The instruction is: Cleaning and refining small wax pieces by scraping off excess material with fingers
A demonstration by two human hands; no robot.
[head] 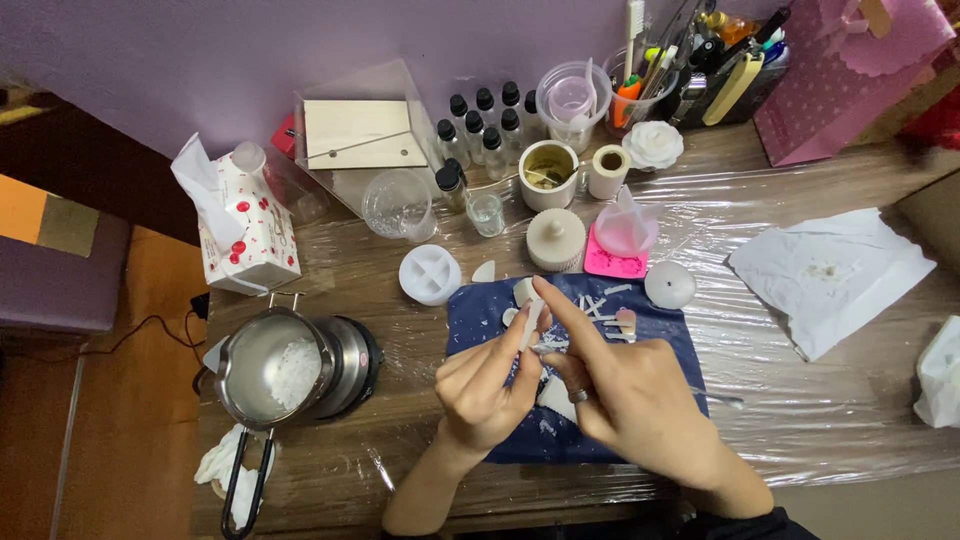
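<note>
My right hand (625,395) is closest to me, index finger stretched forward, the other fingers curled in, a ring on one. It overlaps my left hand (485,385), whose thumb and fingertips pinch a small white piece (531,322) held upright between both hands. My right fingers hide its lower end, so I cannot tell its full shape.

Under both hands lies a dark blue cloth (480,320) strewn with white scraps (600,303); my hands cover its middle. Just past my fingertips stand a ribbed white lidded jar (556,240), a pink mat (612,264) bearing a clear pink cup (626,226), and a round white candle (669,285). Beyond my left hand sits a round white mould (430,274) and a clear measuring cup (397,203).

Well to the left of my left hand, a steel pouring pot (272,368) holds white flakes on a small heater; its handle is cut off at the frame edge. Far right of my right hand lies crumpled white paper (830,275). Plastic film (800,400) covers the table.
</note>
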